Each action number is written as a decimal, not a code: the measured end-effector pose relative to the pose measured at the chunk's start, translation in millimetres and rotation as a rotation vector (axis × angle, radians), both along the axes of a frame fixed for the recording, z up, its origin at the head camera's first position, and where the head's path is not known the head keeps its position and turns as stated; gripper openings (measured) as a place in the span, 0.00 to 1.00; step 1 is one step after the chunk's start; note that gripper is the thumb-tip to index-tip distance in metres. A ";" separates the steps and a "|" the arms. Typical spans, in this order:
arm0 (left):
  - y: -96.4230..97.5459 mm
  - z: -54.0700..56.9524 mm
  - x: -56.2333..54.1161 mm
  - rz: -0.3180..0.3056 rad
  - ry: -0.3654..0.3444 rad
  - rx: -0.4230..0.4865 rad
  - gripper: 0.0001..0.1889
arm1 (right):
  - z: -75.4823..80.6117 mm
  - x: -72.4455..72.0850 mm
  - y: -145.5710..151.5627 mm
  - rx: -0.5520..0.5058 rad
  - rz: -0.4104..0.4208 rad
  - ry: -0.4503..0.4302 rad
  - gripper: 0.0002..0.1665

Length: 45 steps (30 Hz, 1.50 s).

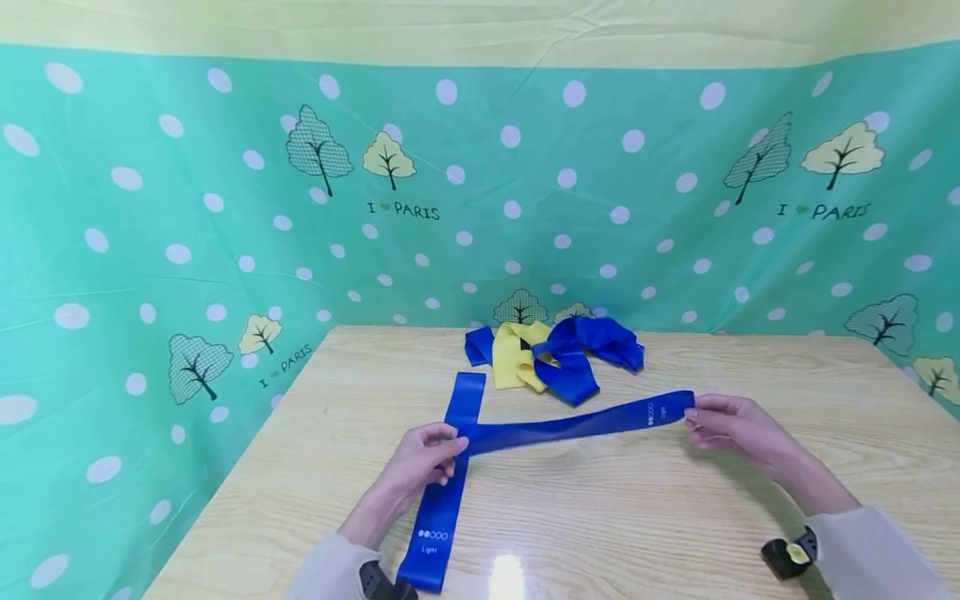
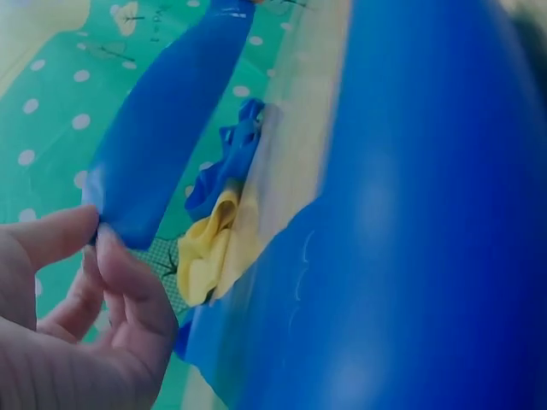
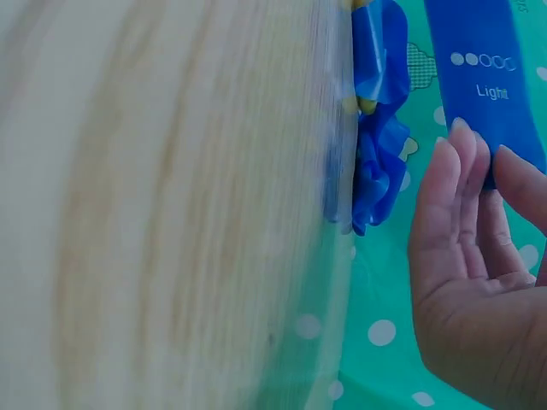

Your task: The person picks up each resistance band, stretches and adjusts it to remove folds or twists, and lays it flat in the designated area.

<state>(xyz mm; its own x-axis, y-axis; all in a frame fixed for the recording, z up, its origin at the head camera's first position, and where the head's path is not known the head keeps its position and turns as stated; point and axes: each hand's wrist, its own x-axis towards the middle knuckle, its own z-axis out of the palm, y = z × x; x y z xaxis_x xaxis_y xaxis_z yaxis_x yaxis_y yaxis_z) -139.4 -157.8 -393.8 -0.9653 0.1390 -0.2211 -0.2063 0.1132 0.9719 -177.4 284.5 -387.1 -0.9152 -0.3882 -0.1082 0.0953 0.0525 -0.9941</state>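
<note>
A blue resistance band (image 1: 573, 427) printed "Light" stretches sideways between the two hands, above the table. My left hand (image 1: 423, 457) pinches its left end between thumb and fingers; the left wrist view shows this pinch on the band (image 2: 171, 128) close up. At the other end, by the printed mark, my right hand (image 1: 738, 429) pinches the band, its thumb against the fingers in the right wrist view. Beneath the left hand a second blue band (image 1: 433, 533), also marked "Light", lies flat and lengthwise on the table, partly covered by that hand.
Toward the table's back edge lies a loose heap of bands: a yellow band (image 1: 510, 358) and crumpled blue bands (image 1: 573, 367). Behind the wooden table (image 1: 622, 517) hangs a green dotted cloth (image 1: 420, 250). Each wrist wears a dark strapped device.
</note>
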 end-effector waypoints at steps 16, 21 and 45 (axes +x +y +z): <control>3.4 3.5 -2.5 0.081 0.030 -0.201 0.06 | 1.3 9.8 -14.0 0.259 0.063 -0.007 0.13; 3.9 3.8 -26.5 0.044 0.034 -0.276 0.06 | -0.6 19.6 -21.7 0.254 0.135 -0.027 0.21; 48.7 29.4 -124.6 -0.301 0.313 -1.015 0.19 | -2.5 77.6 -82.8 0.181 0.389 -0.114 0.08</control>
<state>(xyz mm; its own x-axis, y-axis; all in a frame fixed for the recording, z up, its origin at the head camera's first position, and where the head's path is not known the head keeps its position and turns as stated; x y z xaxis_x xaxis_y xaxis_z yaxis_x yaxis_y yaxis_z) -263.9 -109.2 -364.4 -0.9557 0.2700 -0.1172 0.2026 0.8922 0.4035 -99.8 201.7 -389.6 -0.6832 -0.6665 -0.2982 0.1431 0.2783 -0.9498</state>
